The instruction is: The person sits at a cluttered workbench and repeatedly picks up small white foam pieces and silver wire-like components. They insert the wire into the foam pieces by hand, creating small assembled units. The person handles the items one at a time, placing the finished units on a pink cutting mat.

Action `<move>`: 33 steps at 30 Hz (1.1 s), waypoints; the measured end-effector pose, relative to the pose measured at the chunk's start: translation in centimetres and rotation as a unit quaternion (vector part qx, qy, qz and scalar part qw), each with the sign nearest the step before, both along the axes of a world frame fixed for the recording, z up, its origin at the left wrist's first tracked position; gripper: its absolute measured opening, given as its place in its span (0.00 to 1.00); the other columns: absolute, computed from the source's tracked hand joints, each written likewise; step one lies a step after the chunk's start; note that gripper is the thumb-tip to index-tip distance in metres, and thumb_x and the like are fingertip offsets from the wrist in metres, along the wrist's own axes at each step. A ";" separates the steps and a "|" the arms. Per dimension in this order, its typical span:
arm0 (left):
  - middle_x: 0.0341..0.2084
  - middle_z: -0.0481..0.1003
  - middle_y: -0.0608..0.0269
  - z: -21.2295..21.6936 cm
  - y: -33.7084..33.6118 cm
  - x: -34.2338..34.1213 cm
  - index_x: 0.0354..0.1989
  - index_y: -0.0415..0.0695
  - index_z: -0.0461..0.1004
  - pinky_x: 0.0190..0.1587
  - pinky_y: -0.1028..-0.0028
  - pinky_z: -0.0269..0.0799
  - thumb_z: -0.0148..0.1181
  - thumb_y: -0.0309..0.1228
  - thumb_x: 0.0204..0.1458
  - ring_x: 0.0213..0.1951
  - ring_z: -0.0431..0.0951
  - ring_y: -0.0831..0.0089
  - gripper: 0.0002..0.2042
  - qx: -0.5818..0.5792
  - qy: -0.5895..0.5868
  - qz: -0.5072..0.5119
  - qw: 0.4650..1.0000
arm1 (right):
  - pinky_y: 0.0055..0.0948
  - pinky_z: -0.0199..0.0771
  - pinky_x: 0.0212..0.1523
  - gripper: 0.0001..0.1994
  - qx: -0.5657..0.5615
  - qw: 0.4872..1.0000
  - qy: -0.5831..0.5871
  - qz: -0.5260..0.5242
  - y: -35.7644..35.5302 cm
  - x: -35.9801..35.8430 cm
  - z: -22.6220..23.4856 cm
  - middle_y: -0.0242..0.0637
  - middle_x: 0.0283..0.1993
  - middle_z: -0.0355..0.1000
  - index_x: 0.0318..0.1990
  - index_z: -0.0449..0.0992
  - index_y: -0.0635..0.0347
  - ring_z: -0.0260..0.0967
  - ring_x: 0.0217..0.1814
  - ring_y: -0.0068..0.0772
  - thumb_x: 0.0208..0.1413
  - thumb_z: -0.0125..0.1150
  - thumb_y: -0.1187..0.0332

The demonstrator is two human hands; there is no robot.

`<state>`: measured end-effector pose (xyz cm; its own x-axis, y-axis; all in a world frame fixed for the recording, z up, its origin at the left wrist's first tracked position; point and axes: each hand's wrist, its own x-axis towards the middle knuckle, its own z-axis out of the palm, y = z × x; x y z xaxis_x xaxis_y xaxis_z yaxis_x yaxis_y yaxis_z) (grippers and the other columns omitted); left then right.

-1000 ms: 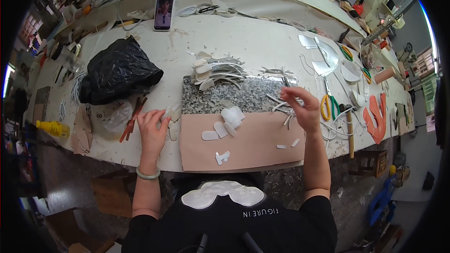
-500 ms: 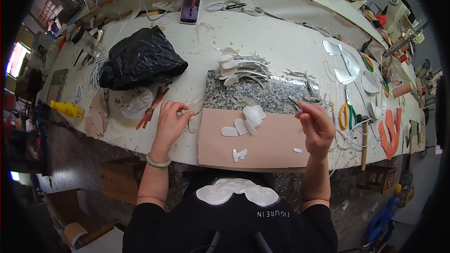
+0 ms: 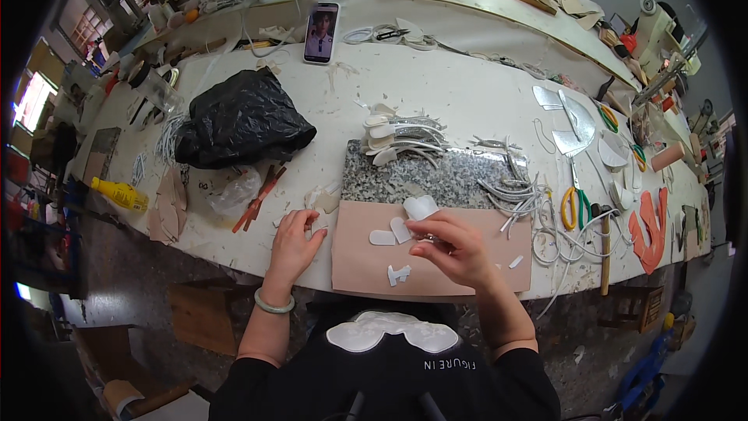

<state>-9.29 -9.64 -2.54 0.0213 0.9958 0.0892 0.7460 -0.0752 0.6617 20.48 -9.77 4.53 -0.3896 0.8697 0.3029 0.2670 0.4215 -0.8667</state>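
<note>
My right hand (image 3: 460, 256) hovers over the tan board (image 3: 467, 226), fingers curled, index finger and thumb slightly apart beside small white rounded tabs (image 3: 421, 206). A small silvery thing shows under its fingers; what it is I cannot make out. Two flat white tabs (image 3: 382, 238) lie just left of those fingertips. Off the board's left edge, my left hand (image 3: 293, 248) rests on the table with its fingers loosely bent and thumb apart, next to pale scraps (image 3: 321, 201). White cut scraps (image 3: 398, 274) lie on the board's near part.
Behind the board, a speckled stone slab (image 3: 389, 175) carries stacked pale straps (image 3: 401, 136) and silvery cords (image 3: 510, 195). A black plastic bag (image 3: 245, 118) sits at left, with a phone (image 3: 321, 33) standing behind. Scissors (image 3: 575, 203) and a hammer (image 3: 605, 253) lie at right.
My right hand has moved left and down from the slab's right edge to the white tabs. My left hand has shifted slightly right and toward me, away from a beige tab piece.
</note>
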 end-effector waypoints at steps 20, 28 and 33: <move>0.40 0.78 0.59 4.3 -1.0 6.5 0.55 0.36 0.68 0.42 0.79 0.74 0.59 0.19 0.53 0.40 0.76 0.79 0.19 -0.135 -0.501 -0.073 0.852 | 0.19 0.67 0.25 0.14 -0.027 0.997 0.056 -0.052 0.7 -4.6 -2.2 0.34 0.37 0.73 0.48 0.76 0.61 0.69 0.29 0.20 0.54 0.62 0.77; 0.32 0.79 0.60 4.2 -0.4 7.0 0.43 0.34 0.77 0.30 0.80 0.76 0.59 0.28 0.57 0.32 0.79 0.77 0.11 -0.250 -0.472 -0.084 0.841 | 0.23 0.67 0.22 0.14 0.142 0.984 -0.066 -0.082 0.0 -2.6 -1.1 0.34 0.40 0.71 0.44 0.77 0.57 0.69 0.24 0.23 0.48 0.64 0.78; 0.33 0.79 0.60 4.6 -0.2 7.1 0.44 0.34 0.77 0.31 0.79 0.76 0.58 0.28 0.57 0.32 0.79 0.78 0.11 -0.270 -0.431 -0.099 0.855 | 0.27 0.69 0.21 0.17 0.264 0.945 -0.190 -0.043 0.5 -1.4 -0.1 0.32 0.43 0.70 0.44 0.77 0.55 0.70 0.21 0.29 0.42 0.67 0.73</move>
<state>-2.16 -9.82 2.11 0.3530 0.8811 -0.3147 -0.0293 0.3466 0.9376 19.07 -9.26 4.42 -0.4916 0.6699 0.5563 0.5695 0.7306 -0.3766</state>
